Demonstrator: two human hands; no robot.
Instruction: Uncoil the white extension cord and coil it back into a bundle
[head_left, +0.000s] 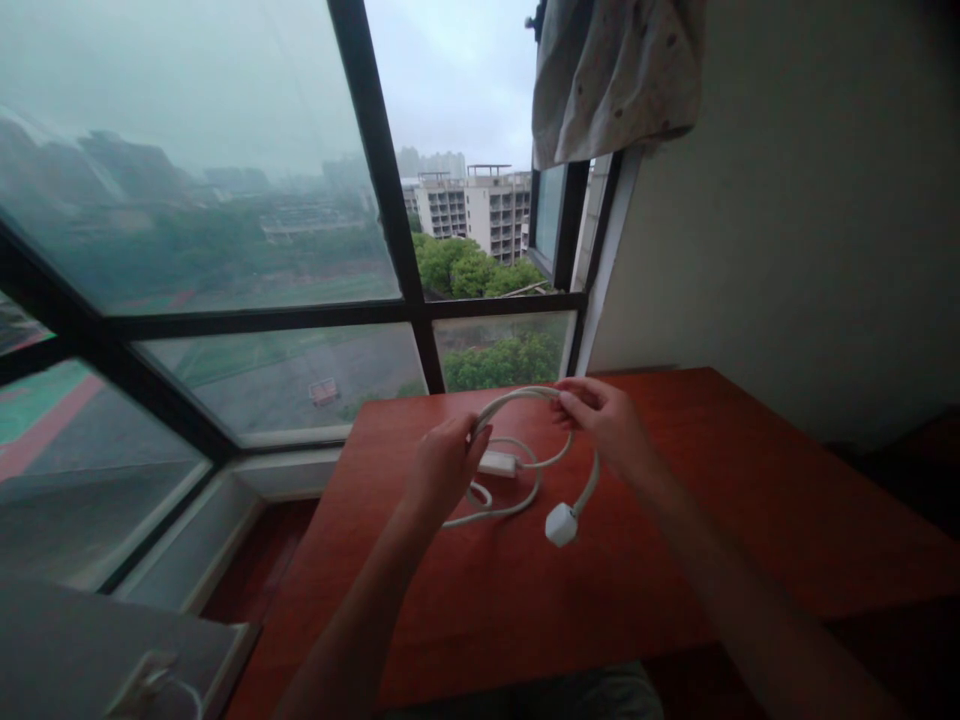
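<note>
Forearms [367, 600], cable [517, 393] between left grip [446, 458] and right grip [609, 420]

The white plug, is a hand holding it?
No, the white plug is at the end of the cable, apart from the left hand and the right hand, which both grip the cable.

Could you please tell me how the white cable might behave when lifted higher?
The white cable is probably flexible but springy, as it arches smoothly between left hand and right hand. Its white plug, visibly thicker, may swing.
</note>
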